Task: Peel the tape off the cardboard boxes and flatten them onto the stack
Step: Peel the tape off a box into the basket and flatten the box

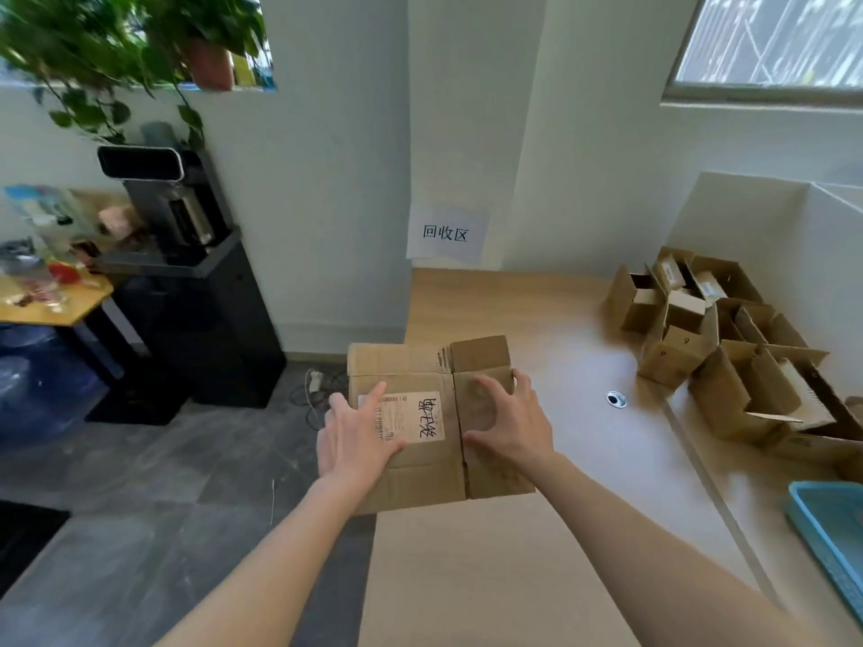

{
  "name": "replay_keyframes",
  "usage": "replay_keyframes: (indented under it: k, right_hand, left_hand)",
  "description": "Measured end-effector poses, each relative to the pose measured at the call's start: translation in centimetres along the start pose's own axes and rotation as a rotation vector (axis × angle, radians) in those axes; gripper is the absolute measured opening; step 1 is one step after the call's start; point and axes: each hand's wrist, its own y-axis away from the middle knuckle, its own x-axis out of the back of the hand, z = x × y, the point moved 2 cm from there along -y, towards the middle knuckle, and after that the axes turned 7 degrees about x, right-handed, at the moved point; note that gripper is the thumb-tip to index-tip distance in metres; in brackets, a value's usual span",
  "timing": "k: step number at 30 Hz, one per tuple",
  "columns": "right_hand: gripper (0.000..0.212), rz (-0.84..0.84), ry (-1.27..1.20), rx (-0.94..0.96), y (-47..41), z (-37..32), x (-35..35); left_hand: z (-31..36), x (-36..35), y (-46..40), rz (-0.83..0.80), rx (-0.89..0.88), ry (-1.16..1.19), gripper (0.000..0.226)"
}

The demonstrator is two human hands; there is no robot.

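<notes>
A flattened brown cardboard box point(427, 478) with a white shipping label lies at the left edge of the light wooden table point(537, 553), partly overhanging the floor. My left hand point(357, 436) presses on its left half with fingers spread over the label's edge. My right hand point(511, 420) rests on the right half, fingers spread and slightly arched. A pile of several opened cardboard boxes point(728, 347) sits at the far right of the table.
A blue plastic tray point(831, 534) pokes in at the right edge. A round cable hole point(616, 399) is in the tabletop. A black water dispenser point(187, 282), a water jug point(42, 380) and a cluttered small table point(46, 291) stand left. A paper sign point(446, 232) hangs on the wall.
</notes>
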Motion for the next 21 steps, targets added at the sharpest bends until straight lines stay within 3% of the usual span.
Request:
replay_keyframes:
  k: [7, 11, 21]
  right_hand:
    - [0.094, 0.060, 0.018, 0.011, -10.6, -5.7, -4.0]
    - [0.096, 0.067, 0.026, -0.030, -15.3, -7.2, -7.0]
    - [0.097, 0.091, 0.091, -0.190, -22.9, -7.2, -7.8]
  left_hand:
    - [-5.3, 1.6, -11.4, -0.010, -0.024, -0.016, 0.097]
    - [-6.9, 1.2, -17.8, -0.094, -0.071, -0.076, 0.105]
    - [-5.7, -1.0, -29.3, -0.210, -0.203, -0.111, 0.102]
